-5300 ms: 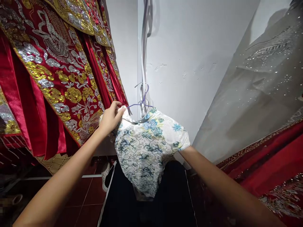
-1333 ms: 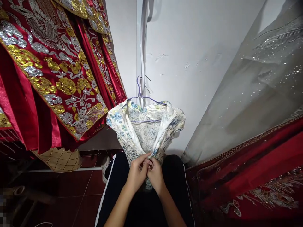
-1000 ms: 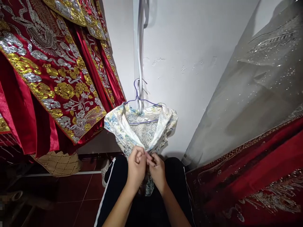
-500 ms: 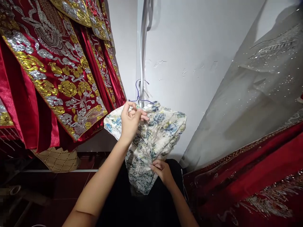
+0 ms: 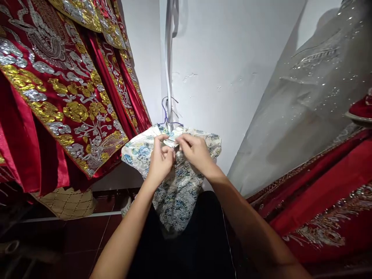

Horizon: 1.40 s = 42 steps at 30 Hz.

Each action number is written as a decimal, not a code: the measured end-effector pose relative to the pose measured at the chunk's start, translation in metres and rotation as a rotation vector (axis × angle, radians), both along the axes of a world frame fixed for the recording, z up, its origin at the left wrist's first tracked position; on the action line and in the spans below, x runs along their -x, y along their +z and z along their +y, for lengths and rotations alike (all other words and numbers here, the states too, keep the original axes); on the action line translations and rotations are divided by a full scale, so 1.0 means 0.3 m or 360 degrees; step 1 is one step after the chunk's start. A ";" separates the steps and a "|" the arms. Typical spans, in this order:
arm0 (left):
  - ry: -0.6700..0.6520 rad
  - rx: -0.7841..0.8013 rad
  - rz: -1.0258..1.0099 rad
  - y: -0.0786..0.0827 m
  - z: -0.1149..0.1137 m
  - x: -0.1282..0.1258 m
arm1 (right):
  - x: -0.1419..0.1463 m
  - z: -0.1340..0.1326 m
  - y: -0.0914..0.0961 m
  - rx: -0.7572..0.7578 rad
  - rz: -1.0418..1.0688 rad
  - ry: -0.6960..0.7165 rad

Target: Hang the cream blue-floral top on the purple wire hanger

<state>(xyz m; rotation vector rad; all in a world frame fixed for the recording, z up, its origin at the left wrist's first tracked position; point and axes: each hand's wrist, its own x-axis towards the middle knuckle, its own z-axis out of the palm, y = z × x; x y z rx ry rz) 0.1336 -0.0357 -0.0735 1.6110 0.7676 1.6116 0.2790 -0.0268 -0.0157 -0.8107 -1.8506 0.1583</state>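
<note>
A small white dress with blue and yellow flowers (image 5: 177, 186) hangs on a thin purple wire hanger (image 5: 166, 112) against the white wall. Both my hands are up at its collar. My left hand (image 5: 160, 161) pinches the collar fabric from the left with closed fingers. From the right, my right hand (image 5: 195, 152) pinches the same spot, and the fingertips of the two hands nearly meet. The lower part of the dress hangs loose over a black garment (image 5: 186, 248) below.
Red robes with gold and silver embroidery (image 5: 64, 93) hang at the left. A grey sequinned gown (image 5: 305, 108) and more red embroidered cloth (image 5: 325, 201) hang at the right. A white strap (image 5: 167, 58) runs down the wall corner. Dark red floor tiles (image 5: 95, 240) show below.
My right hand has risen from the dress's lower part to the collar, beside my left hand. The dress front, open a second ago, is now closed over.
</note>
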 end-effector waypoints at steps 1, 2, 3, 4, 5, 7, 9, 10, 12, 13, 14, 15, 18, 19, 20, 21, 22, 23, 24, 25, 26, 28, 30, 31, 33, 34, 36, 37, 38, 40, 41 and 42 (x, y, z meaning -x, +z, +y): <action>0.0016 0.0043 0.0015 -0.026 0.010 0.009 | 0.003 -0.005 0.023 -0.0077 0.0145 -0.0036; 0.0033 0.0077 -0.0004 -0.049 0.018 0.017 | 0.003 -0.011 0.048 -0.0146 0.0299 -0.0047; 0.0050 0.0095 -0.0055 -0.068 0.022 0.024 | 0.002 -0.019 0.074 -0.0191 0.0412 -0.0034; 0.0059 0.0093 -0.0126 -0.078 0.021 0.030 | 0.000 -0.026 0.094 -0.0198 0.0454 0.0002; 0.0055 0.0075 -0.0200 -0.079 0.016 0.036 | -0.001 -0.033 0.105 -0.0156 0.0411 0.0055; 0.0020 0.0015 -0.0297 -0.056 -0.009 0.044 | -0.002 -0.043 0.087 0.0025 0.0149 0.0157; -0.0014 -0.0041 -0.0318 -0.014 -0.044 0.048 | 0.000 -0.048 0.019 0.0193 -0.0131 0.0178; -0.0034 -0.0050 -0.0303 0.006 -0.061 0.047 | 0.001 -0.048 -0.024 0.0236 -0.0206 0.0149; -0.0072 -0.0021 -0.0254 0.029 -0.090 0.038 | -0.004 -0.045 -0.099 0.0254 -0.0215 0.0062; -0.0081 0.0009 -0.0237 0.031 -0.100 0.031 | -0.009 -0.043 -0.122 0.0245 -0.0181 0.0031; -0.0077 0.0040 -0.0228 0.028 -0.105 0.022 | -0.015 -0.040 -0.132 0.0228 -0.0167 0.0023; -0.0058 0.0062 -0.0235 0.022 -0.108 0.013 | -0.021 -0.038 -0.130 0.0203 -0.0196 0.0045; 0.0053 0.0064 -0.0307 0.002 -0.108 -0.008 | -0.037 -0.033 -0.082 0.0117 -0.0457 0.0190; 0.0084 0.0055 -0.0323 0.001 -0.109 -0.011 | -0.038 -0.033 -0.064 0.0094 -0.0529 0.0233; 0.0107 0.0045 -0.0332 0.003 -0.112 -0.012 | -0.036 -0.034 -0.049 0.0081 -0.0555 0.0269; 0.0123 0.0035 -0.0335 0.009 -0.115 -0.012 | -0.031 -0.036 -0.041 0.0076 -0.0529 0.0298; 0.0133 0.0026 -0.0332 0.017 -0.119 -0.009 | -0.022 -0.039 -0.038 0.0088 -0.0464 0.0329; 0.0135 0.0019 -0.0322 0.026 -0.120 -0.006 | -0.009 -0.043 -0.040 0.0120 -0.0366 0.0371; 0.0129 0.0012 -0.0304 0.035 -0.119 -0.002 | 0.005 -0.046 -0.045 0.0173 -0.0234 0.0418; 0.0121 0.0007 -0.0278 0.040 -0.113 0.001 | 0.022 -0.050 -0.051 0.0238 -0.0086 0.0468; 0.0118 -0.0001 -0.0241 0.042 -0.103 0.004 | 0.038 -0.052 -0.054 0.0302 0.0063 0.0511; 0.0123 -0.0009 -0.0104 0.027 -0.074 0.008 | 0.060 -0.054 -0.043 0.0359 0.0330 0.0555; 0.0101 0.0021 0.0132 -0.013 -0.046 0.010 | 0.054 -0.051 -0.004 0.0272 0.0561 0.0498; 0.0075 0.0055 0.0268 -0.039 -0.038 0.012 | 0.036 -0.049 0.023 0.0186 0.0689 0.0443; 0.0018 0.0119 0.0486 -0.091 -0.036 0.021 | -0.026 -0.044 0.075 0.0002 0.0966 0.0329; 0.0014 0.0126 0.0559 -0.110 -0.042 0.028 | -0.067 -0.041 0.094 -0.0077 0.1083 0.0268; 0.0083 0.0082 0.0668 -0.130 -0.053 0.047 | -0.156 -0.036 0.102 -0.0184 0.1248 0.0143; 0.0154 0.0047 0.0706 -0.128 -0.053 0.058 | -0.200 -0.035 0.089 -0.0201 0.1307 0.0082; 0.0245 0.0013 0.0730 -0.120 -0.047 0.071 | -0.242 -0.037 0.067 -0.0180 0.1360 0.0039; 0.0458 -0.0059 0.0690 -0.090 -0.012 0.098 | -0.313 -0.046 -0.002 0.0019 0.1449 0.0031; 0.0552 -0.0103 0.0618 -0.071 0.015 0.112 | -0.342 -0.054 -0.044 0.0177 0.1485 0.0062; 0.0619 -0.0142 0.0524 -0.053 0.045 0.125 | -0.366 -0.064 -0.089 0.0327 0.1526 0.0100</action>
